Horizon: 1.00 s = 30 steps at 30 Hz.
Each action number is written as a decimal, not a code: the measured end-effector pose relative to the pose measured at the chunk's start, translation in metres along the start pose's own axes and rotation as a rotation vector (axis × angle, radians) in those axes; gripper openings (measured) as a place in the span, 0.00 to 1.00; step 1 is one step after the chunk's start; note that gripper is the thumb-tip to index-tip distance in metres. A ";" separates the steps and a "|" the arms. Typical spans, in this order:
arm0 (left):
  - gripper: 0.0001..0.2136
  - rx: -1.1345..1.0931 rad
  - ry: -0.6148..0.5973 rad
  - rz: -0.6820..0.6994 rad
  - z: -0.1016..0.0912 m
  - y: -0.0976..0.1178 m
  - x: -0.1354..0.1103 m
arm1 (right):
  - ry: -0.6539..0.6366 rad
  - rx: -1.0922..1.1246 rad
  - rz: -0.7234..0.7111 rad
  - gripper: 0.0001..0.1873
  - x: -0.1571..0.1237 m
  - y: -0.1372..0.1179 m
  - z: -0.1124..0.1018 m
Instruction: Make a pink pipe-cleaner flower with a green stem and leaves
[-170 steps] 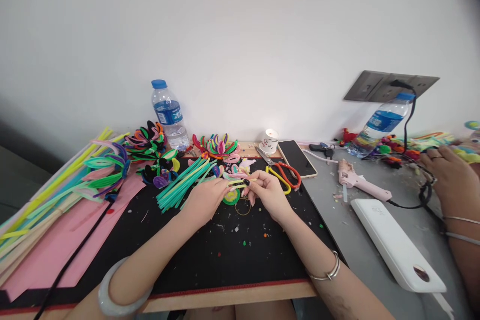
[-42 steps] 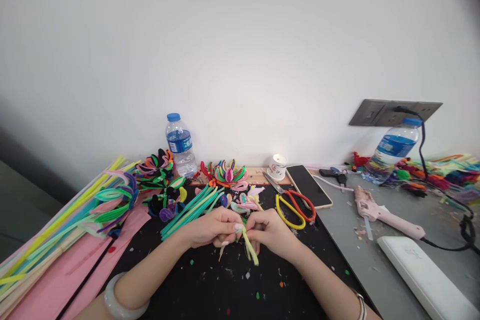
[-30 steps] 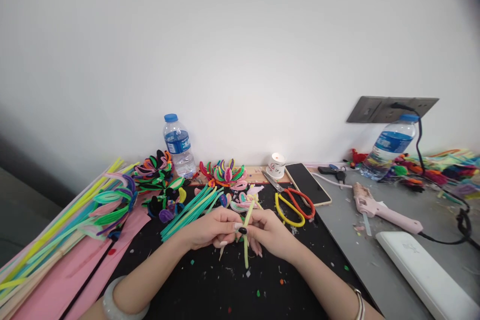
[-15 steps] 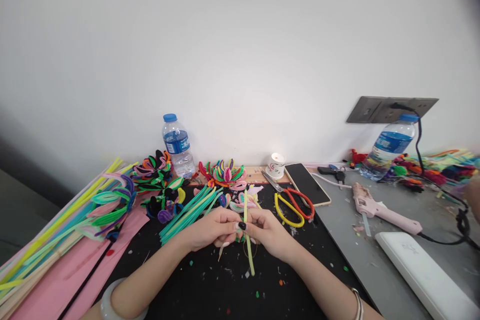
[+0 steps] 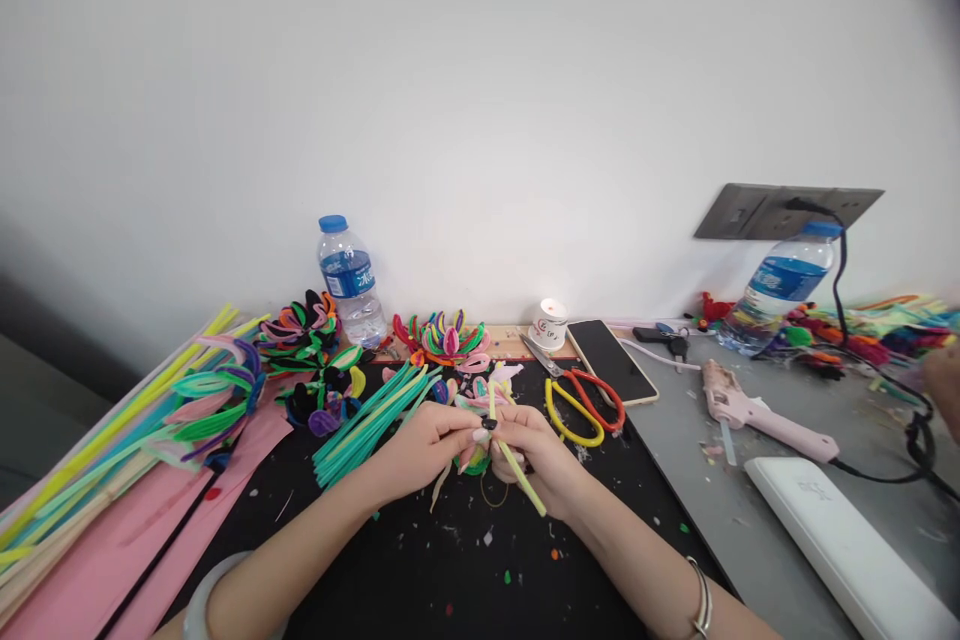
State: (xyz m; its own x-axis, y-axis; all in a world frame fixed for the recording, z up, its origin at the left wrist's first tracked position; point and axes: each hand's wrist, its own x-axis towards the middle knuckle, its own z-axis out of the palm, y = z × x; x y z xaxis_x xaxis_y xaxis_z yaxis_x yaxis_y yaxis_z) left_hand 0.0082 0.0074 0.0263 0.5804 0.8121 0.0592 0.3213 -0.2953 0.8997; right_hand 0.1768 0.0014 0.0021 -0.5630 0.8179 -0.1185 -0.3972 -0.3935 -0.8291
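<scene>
A pale yellow pipe cleaner (image 5: 531, 494) slants between my hands, bent near its middle, one end pointing up and the other down to the right. My right hand (image 5: 541, 458) is closed round it, with thumb and fingers pinching. Thumb and finger of my left hand (image 5: 439, 442) pinch at the same spot, touching the right fingertips. A green looped pipe-cleaner piece (image 5: 474, 466) shows below the fingers, partly hidden; I cannot tell how it is held. Teal pipe cleaners (image 5: 367, 430) lie just left of my left hand.
Scissors (image 5: 581, 400), a phone (image 5: 615, 360) and a small paper cup (image 5: 549, 324) stand beyond the hands. A pink glue gun (image 5: 772, 420) and white case (image 5: 840, 530) lie right. Water bottles (image 5: 351, 285) flank the table. Pipe-cleaner flowers (image 5: 217, 405) lie left. Another person's hand (image 5: 943, 385) shows far right.
The pipe cleaner's lower end has swung up and to the right. My right fingers have shifted round it, and more of the green piece shows below. The view has moved slightly.
</scene>
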 end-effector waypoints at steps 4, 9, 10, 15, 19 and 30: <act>0.16 0.155 0.065 0.078 0.000 0.007 -0.001 | -0.011 0.011 0.039 0.14 0.000 -0.001 -0.002; 0.16 -0.260 0.022 -0.131 -0.001 0.001 -0.001 | 0.094 -0.299 -0.207 0.15 0.001 -0.010 -0.001; 0.16 -0.351 0.000 -0.174 -0.001 -0.002 -0.001 | 0.126 -0.394 -0.295 0.14 0.000 -0.012 -0.002; 0.17 -0.598 -0.102 -0.241 -0.002 -0.010 -0.001 | 0.112 -0.836 -0.457 0.16 -0.004 -0.021 -0.006; 0.16 -0.699 -0.148 -0.264 -0.003 -0.013 -0.001 | 0.073 -1.074 -0.561 0.13 -0.006 -0.024 -0.010; 0.16 -0.786 -0.141 -0.329 -0.007 -0.008 -0.002 | 0.142 -1.384 -0.767 0.15 -0.008 -0.021 -0.013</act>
State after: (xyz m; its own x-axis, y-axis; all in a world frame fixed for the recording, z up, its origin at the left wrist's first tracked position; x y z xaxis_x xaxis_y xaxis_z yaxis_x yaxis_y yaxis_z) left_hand -0.0008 0.0121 0.0219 0.6528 0.7101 -0.2640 -0.0913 0.4197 0.9031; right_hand 0.1990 0.0091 0.0137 -0.4475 0.6958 0.5618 0.4398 0.7182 -0.5392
